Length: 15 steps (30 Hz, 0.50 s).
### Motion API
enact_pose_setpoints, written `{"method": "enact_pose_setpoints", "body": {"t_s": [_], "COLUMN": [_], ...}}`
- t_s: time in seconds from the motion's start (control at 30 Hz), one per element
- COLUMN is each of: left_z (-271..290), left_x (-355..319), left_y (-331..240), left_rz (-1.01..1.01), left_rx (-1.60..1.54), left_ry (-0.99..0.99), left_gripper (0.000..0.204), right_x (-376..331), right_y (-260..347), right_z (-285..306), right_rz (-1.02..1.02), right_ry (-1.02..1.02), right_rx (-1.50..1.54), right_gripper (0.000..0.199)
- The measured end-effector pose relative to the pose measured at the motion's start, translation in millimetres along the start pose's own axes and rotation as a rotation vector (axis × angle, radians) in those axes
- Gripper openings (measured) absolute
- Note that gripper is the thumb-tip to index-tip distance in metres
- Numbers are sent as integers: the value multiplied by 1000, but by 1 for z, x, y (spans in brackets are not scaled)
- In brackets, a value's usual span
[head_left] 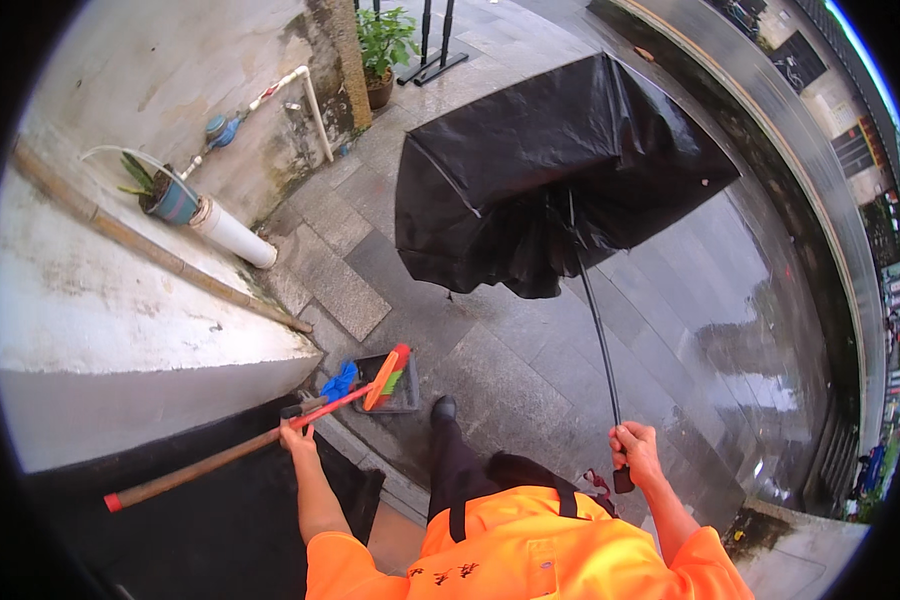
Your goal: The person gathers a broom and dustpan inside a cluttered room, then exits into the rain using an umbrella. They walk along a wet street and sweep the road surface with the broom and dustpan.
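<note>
On the wet grey stone paving [530, 370] beside a stained white wall [120, 300], the person's left hand [296, 436] is closed around a wooden handle [200, 465] with a red end cap, alongside a red-handled broom [382, 382] whose head rests by a grey dustpan [402, 392] and a blue cloth [340, 381] just ahead of one dark shoe [443, 408]. The right hand [634, 452] has its fingers wrapped tight around the grip of a black umbrella [550, 170], held out in front with its partly collapsed canopy tilted over the paving. A bamboo pole [150, 245] leans along the wall near a white pipe [232, 233], a small potted plant [165, 195] and, further off, a leafy potted plant [382, 50], all well apart from both hands.
</note>
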<state>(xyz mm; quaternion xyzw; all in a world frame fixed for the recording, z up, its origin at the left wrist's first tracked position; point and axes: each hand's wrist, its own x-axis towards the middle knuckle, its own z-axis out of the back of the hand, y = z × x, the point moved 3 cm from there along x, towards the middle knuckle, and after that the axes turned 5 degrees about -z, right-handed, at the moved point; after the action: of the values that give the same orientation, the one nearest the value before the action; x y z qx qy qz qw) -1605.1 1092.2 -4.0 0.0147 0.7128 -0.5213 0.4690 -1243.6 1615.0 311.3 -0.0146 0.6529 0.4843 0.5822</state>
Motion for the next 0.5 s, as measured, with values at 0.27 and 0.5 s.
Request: {"method": "enact_pose_setpoints", "body": {"t_s": [0.27,0.5], "left_z": [32,28], "left_x": [-20,-36], "left_y": [-63,-124], "left_rz": [21,-48], "left_rx": [183,353], "left_ry": [-211,-166], "left_gripper": [86,73], "right_x": [-9,-21], "right_y": [5,-25], "right_z": [1,39], "right_rz": [55,85], "right_ry": [62,86], "right_rx": [8,48], "right_gripper": [19,20]}}
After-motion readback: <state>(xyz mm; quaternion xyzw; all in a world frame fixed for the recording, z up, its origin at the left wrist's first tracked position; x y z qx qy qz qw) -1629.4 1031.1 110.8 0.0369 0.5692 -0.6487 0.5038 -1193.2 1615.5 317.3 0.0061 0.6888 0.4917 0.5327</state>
